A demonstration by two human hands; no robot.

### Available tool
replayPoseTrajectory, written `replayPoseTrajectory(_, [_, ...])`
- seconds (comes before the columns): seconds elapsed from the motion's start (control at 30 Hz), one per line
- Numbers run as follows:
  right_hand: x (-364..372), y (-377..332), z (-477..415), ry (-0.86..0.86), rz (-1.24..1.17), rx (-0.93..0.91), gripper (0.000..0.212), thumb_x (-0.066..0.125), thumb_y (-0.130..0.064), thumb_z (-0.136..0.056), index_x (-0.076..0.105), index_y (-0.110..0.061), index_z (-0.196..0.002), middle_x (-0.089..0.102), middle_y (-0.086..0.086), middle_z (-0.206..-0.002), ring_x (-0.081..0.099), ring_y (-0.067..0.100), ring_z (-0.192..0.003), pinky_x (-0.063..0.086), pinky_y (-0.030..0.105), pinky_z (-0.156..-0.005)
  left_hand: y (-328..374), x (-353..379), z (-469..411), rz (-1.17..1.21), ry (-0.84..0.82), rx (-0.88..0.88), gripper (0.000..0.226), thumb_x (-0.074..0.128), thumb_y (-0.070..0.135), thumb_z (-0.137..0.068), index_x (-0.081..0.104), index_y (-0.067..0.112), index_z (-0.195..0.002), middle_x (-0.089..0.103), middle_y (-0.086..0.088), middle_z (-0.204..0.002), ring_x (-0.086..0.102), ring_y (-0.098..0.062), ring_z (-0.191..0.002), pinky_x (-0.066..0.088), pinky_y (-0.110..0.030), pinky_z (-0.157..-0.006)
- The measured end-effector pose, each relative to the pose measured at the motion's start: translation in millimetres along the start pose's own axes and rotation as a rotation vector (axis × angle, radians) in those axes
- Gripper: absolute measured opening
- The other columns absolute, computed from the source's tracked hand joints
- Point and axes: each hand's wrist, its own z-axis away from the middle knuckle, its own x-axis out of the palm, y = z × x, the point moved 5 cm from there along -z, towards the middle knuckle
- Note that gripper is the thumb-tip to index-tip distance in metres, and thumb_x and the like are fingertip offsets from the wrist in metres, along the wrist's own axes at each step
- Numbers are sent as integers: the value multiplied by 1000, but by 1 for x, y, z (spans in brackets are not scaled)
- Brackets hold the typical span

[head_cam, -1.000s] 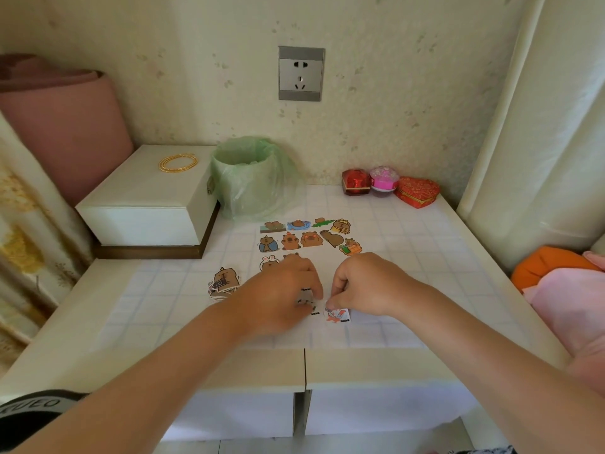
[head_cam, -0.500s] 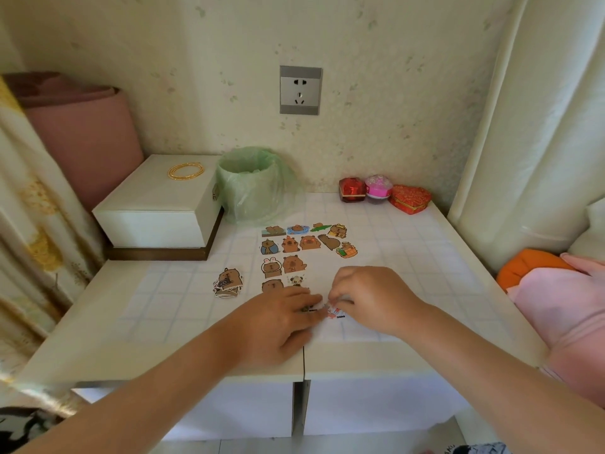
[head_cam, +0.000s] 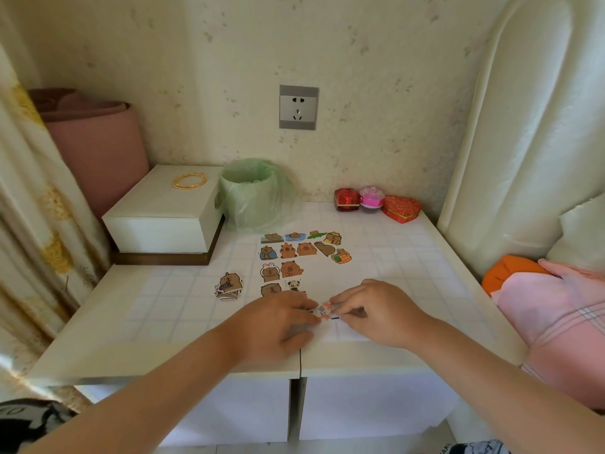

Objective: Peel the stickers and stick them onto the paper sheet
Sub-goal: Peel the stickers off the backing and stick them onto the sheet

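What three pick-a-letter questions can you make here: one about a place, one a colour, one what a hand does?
1. Where is the gold bangle? A on a chair; B on the white box; C in a drawer.
2. What colour is the bin bag? A blue; B black; C green.
3. What is the right hand doing? A pinching a sticker; B lying flat; C holding a cup.
Answers: B, it lies on the box lid. C, the bag is pale green. A, it pinches the sticker over the paper sheet.
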Motion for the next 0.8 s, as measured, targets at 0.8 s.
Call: replayPoseTrajectory(0.8, [9,25,-32,57,-376,419,15,81,-32,-77,75,-41,-66,72,-24,-74,66,-2,-77,56,31,-78,4,13,-19,-284,13,67,54,30,66,-97,47,43,-142,52,0,-123,51,-20,-112,47,-41,-84])
